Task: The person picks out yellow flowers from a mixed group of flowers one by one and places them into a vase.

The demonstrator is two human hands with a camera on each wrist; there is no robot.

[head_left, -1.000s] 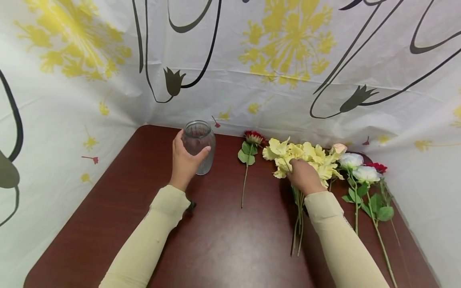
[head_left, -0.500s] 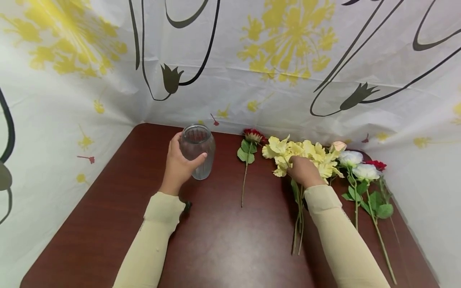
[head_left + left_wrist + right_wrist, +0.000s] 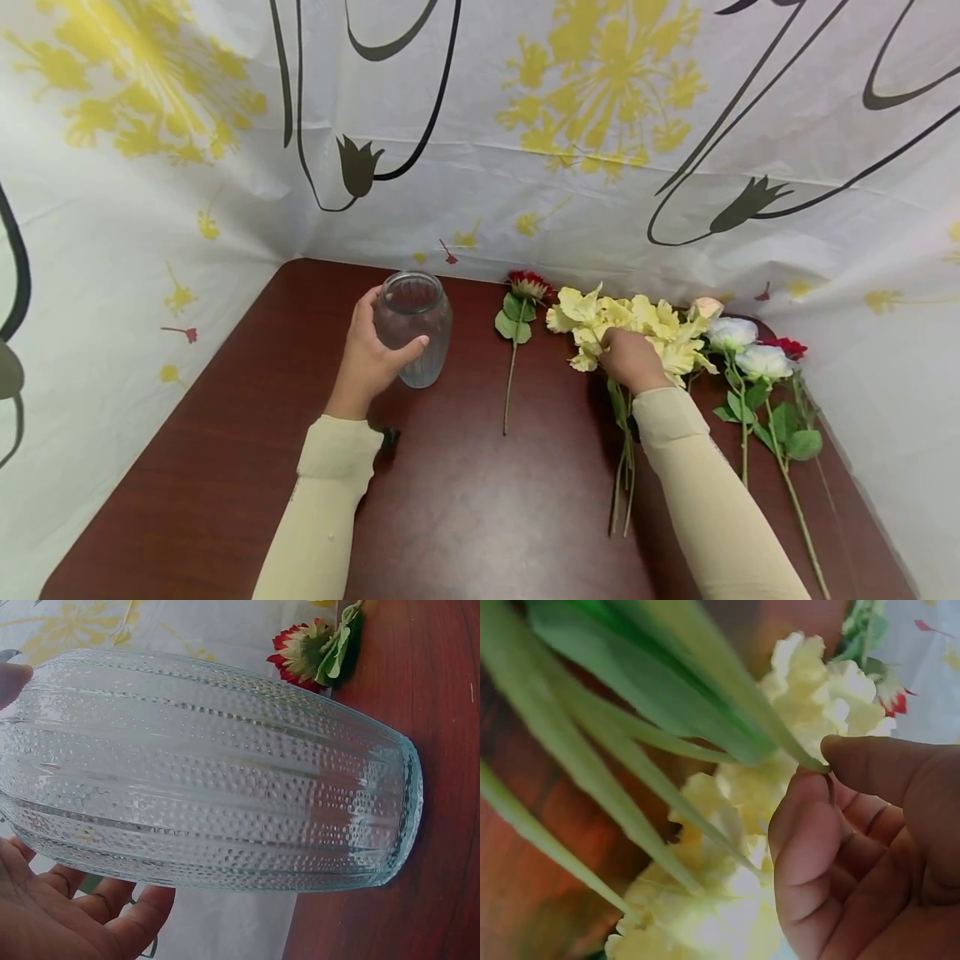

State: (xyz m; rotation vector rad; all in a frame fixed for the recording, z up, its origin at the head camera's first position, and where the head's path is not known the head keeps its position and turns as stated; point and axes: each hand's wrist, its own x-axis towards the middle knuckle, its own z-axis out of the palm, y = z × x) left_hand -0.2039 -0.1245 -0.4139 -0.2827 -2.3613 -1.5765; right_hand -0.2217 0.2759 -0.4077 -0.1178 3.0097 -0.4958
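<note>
A: Item 1, with location and hold?
B: 1 clear glass vase [image 3: 420,321], ribbed and dimpled, mouth upward, placed toward the far left of the counter [image 3: 480,517]. It is gripped by the left hand [image 3: 367,358], the fingers being bent round the wall and the thumb set across the near side. Whether the base is touching the counter cannot be told.

A: Item 2?
B: 1 cluster of yellow flowers [image 3: 652,312], laid at the right, stems toward the near edge. Above it the right hand [image 3: 633,360] is held nearly closed; 1 green stem [image 3: 742,682] is pinched between thumb and forefinger, the other fingers being folded.

A: Remaining stock?
B: 1 red flower [image 3: 529,286], green-leaved, laid between vase and cluster. Right of the cluster are found 2 white roses [image 3: 763,362], 1 peach bloom [image 3: 705,309] and 1 partly hidden red bloom [image 3: 786,347].

A: Backing?
B: White cloth [image 3: 480,196], printed with yellow blossoms and dark tulips.
</note>
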